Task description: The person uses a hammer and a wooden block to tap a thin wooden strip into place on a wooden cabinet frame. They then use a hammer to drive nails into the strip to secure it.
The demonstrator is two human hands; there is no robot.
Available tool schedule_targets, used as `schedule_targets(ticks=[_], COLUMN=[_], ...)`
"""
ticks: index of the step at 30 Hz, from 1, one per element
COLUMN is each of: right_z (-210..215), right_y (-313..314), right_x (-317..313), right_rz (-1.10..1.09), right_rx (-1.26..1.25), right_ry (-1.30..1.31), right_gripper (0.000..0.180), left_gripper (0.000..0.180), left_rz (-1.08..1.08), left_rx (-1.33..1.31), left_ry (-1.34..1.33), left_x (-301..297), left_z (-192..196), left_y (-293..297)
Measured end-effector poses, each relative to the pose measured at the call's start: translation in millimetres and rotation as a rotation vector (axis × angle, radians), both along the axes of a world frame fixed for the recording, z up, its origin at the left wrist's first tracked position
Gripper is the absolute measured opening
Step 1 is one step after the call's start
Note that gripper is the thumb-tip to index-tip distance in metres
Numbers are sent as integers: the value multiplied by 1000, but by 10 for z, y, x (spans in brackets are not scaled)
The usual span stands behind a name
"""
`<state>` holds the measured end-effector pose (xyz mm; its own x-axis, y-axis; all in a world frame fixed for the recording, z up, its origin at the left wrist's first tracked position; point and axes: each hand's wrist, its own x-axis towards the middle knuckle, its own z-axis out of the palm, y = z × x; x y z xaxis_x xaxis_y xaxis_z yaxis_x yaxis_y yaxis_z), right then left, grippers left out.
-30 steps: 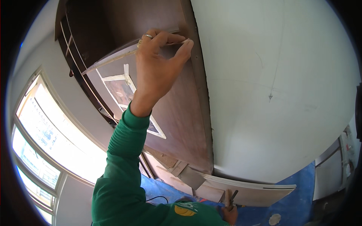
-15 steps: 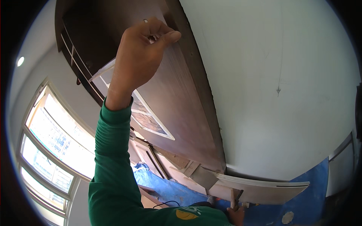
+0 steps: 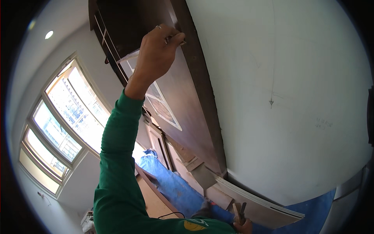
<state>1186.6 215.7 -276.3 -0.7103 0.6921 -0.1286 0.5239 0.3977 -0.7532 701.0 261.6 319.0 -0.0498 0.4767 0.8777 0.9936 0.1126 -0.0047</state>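
The left hand [image 3: 157, 54] is raised to the upper part of a dark brown cabinet [image 3: 194, 74]. Its grip is closed to a pinch: thumb and forefinger meet on a small thin piece [image 3: 183, 43], mostly hidden by the fingers. The piece is located beside the cabinet's front edge; contact with that edge cannot be determined.

The right hand [image 3: 244, 226] is low, near the lower edge of the view. Its grip is curled around a wooden piece [image 3: 236, 212] and a dark bar [image 3: 243, 208], both pointing upward. The fingers are partly hidden.

Container: the cabinet's upper compartment [image 3: 120, 29] has a dark interior; its contents cannot be made out. A white-edged pane [image 3: 161, 107] is located on the cabinet below the left hand. Pale boards [image 3: 257, 204] are stacked at the cabinet's foot, near a blue sheet [image 3: 175, 191].

Markings: the pale wall [image 3: 245, 78] carries a drawn line ending in an arrowhead [image 3: 271, 103], plus faint handwriting [image 3: 324, 123]. The green garment [image 3: 120, 156] bears a yellow emblem [image 3: 193, 225] with white lettering.
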Motion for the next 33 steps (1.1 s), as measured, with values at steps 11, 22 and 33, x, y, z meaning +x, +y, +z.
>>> schedule_targets(ticks=[11, 22, 33], right_z=[296, 4, -278], right_y=[444, 516, 703], right_x=[-97, -123, -24], right_rz=[-32, 7, 82], right_rx=[-394, -304, -404], right_ry=[-279, -193, -256], right_gripper=[76, 70, 87], left_gripper=[34, 23, 33], left_rz=[-8, 315, 238], left_rx=[-54, -193, -41], left_ry=[-599, 201, 420], left_x=[-13, 282, 1117], left_z=[217, 177, 415], left_y=[-126, -11, -610])
